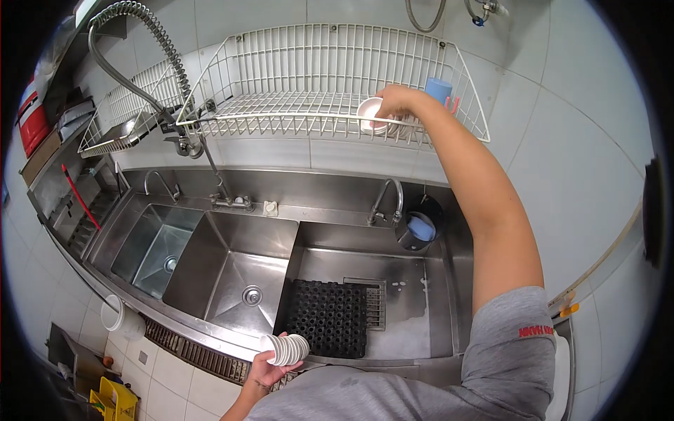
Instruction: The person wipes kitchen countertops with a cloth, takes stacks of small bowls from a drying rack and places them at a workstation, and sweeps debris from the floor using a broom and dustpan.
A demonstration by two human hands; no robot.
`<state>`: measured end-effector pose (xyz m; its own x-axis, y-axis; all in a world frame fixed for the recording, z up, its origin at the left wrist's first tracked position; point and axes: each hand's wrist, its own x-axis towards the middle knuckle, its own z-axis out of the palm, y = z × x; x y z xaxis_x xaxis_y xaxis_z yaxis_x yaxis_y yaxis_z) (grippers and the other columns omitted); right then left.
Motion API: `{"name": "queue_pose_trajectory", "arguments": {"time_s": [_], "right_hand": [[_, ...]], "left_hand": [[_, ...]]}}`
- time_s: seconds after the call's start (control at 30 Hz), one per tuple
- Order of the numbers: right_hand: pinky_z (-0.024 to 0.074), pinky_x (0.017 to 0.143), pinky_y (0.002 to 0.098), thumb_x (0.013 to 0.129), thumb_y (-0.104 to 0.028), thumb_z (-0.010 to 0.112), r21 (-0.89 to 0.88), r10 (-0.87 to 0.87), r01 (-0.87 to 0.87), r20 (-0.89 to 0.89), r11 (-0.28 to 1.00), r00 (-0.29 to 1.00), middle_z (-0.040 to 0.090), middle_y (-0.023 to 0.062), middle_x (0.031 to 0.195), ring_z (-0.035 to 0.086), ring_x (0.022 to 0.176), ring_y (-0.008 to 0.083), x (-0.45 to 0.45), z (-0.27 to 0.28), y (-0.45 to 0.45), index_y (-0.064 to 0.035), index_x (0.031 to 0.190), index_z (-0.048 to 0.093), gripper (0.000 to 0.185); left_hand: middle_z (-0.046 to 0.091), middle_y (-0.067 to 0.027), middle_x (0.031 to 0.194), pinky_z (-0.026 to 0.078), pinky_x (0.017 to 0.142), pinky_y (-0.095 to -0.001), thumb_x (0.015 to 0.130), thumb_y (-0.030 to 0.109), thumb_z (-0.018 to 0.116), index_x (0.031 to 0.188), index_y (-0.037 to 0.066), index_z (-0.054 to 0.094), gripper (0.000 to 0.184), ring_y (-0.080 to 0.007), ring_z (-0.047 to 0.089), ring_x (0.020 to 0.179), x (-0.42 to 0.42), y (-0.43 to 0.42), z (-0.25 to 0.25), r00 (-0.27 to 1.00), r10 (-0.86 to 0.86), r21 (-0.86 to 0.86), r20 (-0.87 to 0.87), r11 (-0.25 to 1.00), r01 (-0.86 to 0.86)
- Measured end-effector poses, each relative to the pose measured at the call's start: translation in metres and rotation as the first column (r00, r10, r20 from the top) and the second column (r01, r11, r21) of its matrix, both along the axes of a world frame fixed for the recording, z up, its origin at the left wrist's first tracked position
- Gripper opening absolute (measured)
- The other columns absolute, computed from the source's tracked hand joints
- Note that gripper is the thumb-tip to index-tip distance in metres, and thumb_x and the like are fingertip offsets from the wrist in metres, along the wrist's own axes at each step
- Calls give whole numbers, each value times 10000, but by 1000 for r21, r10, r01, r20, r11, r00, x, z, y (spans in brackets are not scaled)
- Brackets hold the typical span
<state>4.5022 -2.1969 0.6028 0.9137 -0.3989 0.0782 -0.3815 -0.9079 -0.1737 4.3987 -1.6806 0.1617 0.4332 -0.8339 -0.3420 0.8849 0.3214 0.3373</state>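
Observation:
Low at the front edge of the sink, my left hand point(265, 372) is wrapped round a nested stack of small white bowls point(285, 349) lying on its side. My right arm reaches up to the wire rack point(281, 119) on the wall. There my right hand point(397, 102) grips a small white bowl point(368, 111) by its rim, its fingertips partly hidden. More white dishes point(404, 130) sit behind the rack's front wires, under and beside that hand. A blue cup point(438, 89) stands just right of it in the rack.
Below is a steel sink point(302, 242) with three basins. The right basin holds a black perforated mat point(327, 319); a dark container with a blue item point(421, 228) sits at its back corner. A coiled spray hose point(179, 70) hangs left. A white bucket point(121, 319) stands on the floor.

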Motion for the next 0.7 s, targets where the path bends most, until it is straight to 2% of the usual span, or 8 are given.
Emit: {"name": "queue_pose_trajectory", "arguments": {"time_s": [0.17,0.3,0.37,0.4,0.43,0.5,0.63,0.7], "right_hand": [[500,690,413,540,-248,812,-58,-9,13,63,998,998,662,148,940,632,848,271,-6,7,16,-34,1025,667,550],[493,658,487,618,-161,772,158,-234,215,114,964,966,634,213,909,619,821,336,-23,17,26,53,975,637,438],[491,686,510,644,-165,765,402,-210,187,14,896,978,609,244,998,608,884,340,-30,17,17,64,1092,583,535],[489,744,516,678,-178,752,385,-199,165,48,908,979,584,218,1101,588,979,320,-33,16,16,19,1241,495,649],[489,744,516,678,-178,752,386,-207,174,45,906,977,584,218,1101,588,979,320,-33,16,13,19,1241,495,649],[479,822,515,692,-203,752,479,-129,207,-190,853,973,552,184,1200,556,1070,311,-21,18,-4,-29,1336,414,748],[489,832,554,685,-272,770,221,-340,410,-295,885,893,572,164,1200,590,1028,315,-9,24,7,-91,1333,456,743],[497,806,562,677,-277,776,251,-306,380,-290,890,907,587,156,1166,599,1002,309,-14,23,11,-99,1323,468,738]], "left_hand": [[486,-156,1311,417,963,-604,667,94,634,1359,121,384,736,-403,496,1183,10,3,-7,998,-3,3,-57,1000,3],[485,-153,1312,421,963,-600,667,94,627,1355,124,390,729,-400,495,1186,19,5,-7,998,-32,25,-53,999,33],[485,-154,1312,422,963,-598,665,90,623,1355,125,391,729,-398,498,1183,23,6,-7,998,-38,9,-50,999,39],[487,-157,1308,424,961,-598,671,98,632,1356,128,389,728,-398,500,1180,25,6,-6,998,-37,2,-52,999,37],[487,-157,1308,424,961,-598,671,98,632,1356,128,389,728,-398,500,1180,26,6,-7,997,-46,4,-54,999,46],[488,-159,1308,419,965,-600,679,112,643,1358,131,384,727,-398,504,1175,30,6,-7,998,-44,2,-35,999,44],[494,-163,1302,414,967,-603,685,123,652,1351,130,392,716,-398,507,1172,33,7,-7,998,-48,-27,-47,999,46],[493,-149,1304,437,961,-573,679,135,631,1356,148,417,710,-387,505,1176,32,8,-6,999,-42,-14,-22,999,42]]}}
